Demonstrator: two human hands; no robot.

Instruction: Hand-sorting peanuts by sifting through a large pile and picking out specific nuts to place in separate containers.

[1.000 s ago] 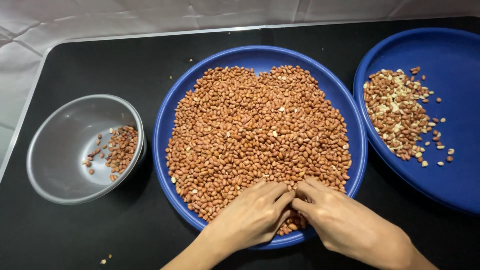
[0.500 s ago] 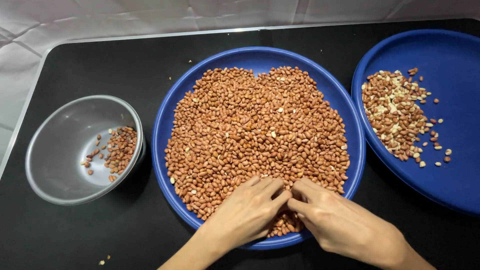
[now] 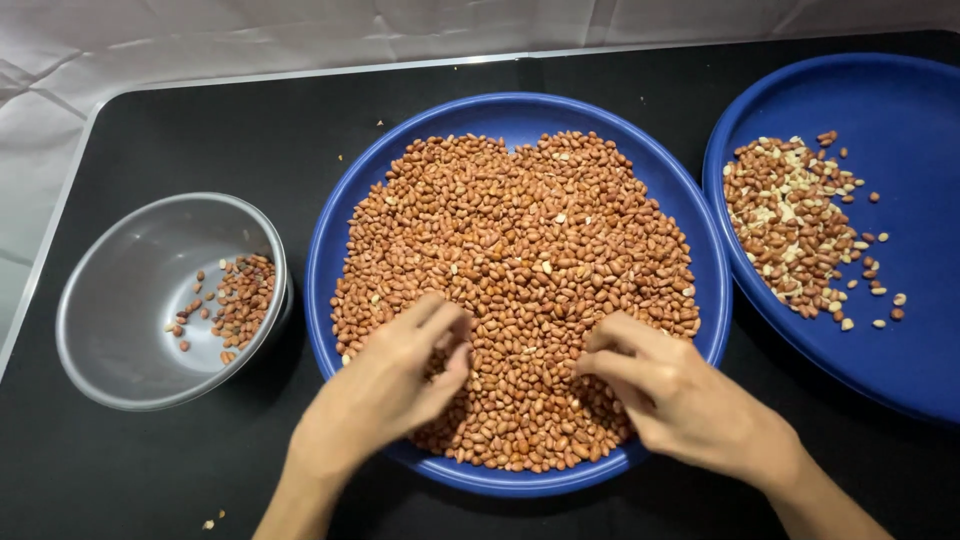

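A large blue round tray in the middle holds a wide heap of red-brown peanuts. My left hand rests on the near left part of the heap, fingers curled down into the nuts. My right hand lies on the near right part, fingers bent and touching the peanuts. The two hands are apart, with peanuts showing between them. Whether either hand pinches any nuts is hidden by the fingers.
A grey metal bowl at the left holds a small pile of peanuts. A second blue tray at the right carries a mix of red and pale split peanuts. Everything stands on a black table, with white cloth behind.
My hands, which met fingertip to fingertip at the tray's near edge, have spread apart, the left going left and the right going right across the peanuts.
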